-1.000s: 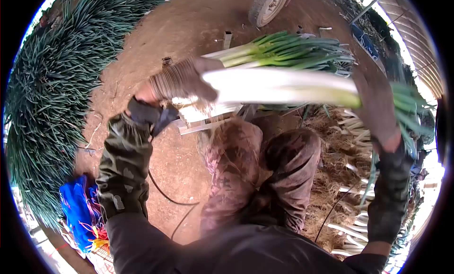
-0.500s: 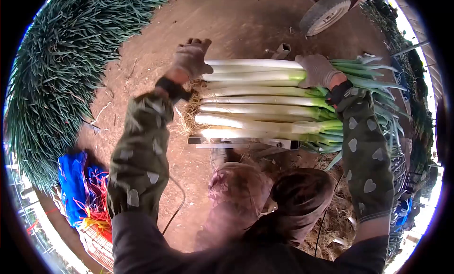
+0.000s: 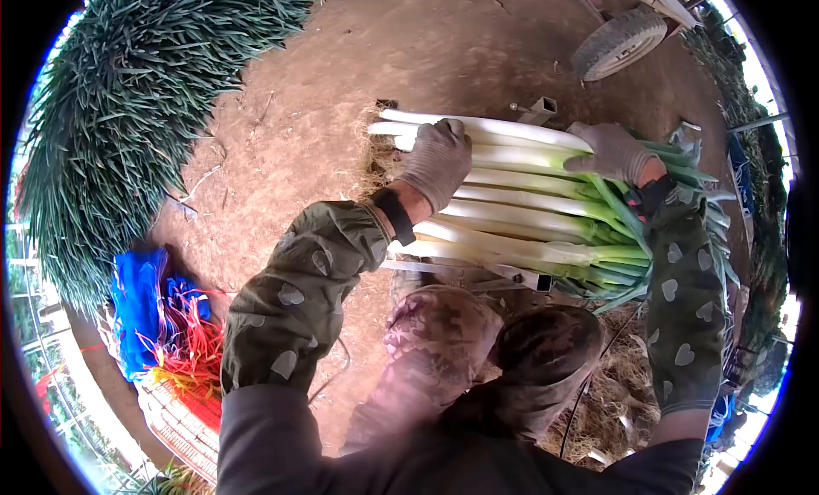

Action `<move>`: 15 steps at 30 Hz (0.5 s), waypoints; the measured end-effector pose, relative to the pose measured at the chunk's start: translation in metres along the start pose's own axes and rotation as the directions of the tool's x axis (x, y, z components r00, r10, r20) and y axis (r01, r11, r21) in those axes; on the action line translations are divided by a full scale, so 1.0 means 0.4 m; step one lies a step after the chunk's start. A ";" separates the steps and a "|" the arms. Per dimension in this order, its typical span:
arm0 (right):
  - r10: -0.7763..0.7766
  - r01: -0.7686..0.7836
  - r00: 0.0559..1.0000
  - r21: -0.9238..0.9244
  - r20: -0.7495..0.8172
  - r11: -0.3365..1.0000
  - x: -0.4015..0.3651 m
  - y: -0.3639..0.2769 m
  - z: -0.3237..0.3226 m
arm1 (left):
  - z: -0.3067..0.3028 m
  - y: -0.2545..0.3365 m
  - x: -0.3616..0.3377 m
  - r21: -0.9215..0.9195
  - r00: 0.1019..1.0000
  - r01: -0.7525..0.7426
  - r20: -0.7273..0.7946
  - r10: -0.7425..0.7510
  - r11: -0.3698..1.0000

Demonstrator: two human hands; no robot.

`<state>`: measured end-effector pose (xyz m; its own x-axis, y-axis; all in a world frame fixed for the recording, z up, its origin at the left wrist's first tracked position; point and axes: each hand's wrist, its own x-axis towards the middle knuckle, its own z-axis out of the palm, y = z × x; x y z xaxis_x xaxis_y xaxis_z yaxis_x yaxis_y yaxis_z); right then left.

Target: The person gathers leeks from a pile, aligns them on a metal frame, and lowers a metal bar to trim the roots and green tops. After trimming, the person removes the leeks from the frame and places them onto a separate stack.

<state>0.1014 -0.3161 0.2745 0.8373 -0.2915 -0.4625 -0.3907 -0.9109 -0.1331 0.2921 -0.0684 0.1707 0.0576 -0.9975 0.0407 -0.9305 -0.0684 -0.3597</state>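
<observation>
Long green onions [image 3: 520, 206] lie side by side across a low metal stand [image 3: 539, 111], white shafts and roots to the left, green leaves to the right. My left hand [image 3: 438, 162], in a light knit glove, curls its fingers over the white shafts near the root end. On the farther stalks, where white turns green, my gloved right hand [image 3: 616, 154] is closed, its thumb pointing left. The gloves hide exactly how many stalks each hand grips.
A big heap of green onions [image 3: 145, 102] covers the ground at the left. Blue net bags [image 3: 139, 311] and red ties [image 3: 192, 350] lie on an orange basket [image 3: 175, 422] at lower left. A wheel [image 3: 621, 44] stands at the upper right; root trimmings [image 3: 618, 401] lie below.
My left hand, spread just beyond the root ends before, has moved right and closed over the shafts. The right hand stays on the far stalks. The whole view has shifted and tilted slightly.
</observation>
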 end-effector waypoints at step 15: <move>0.063 -0.063 0.998 -0.019 -0.011 0.998 0.018 0.076 0.001 | 0.020 0.025 0.028 -0.137 0.986 0.049 -0.149 -0.070 0.989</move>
<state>0.0956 -0.3457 0.2668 0.8149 -0.3517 -0.4607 -0.4357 -0.8959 -0.0869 0.2864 -0.0802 0.1602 0.0678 -0.9766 0.2043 -0.9672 -0.1145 -0.2266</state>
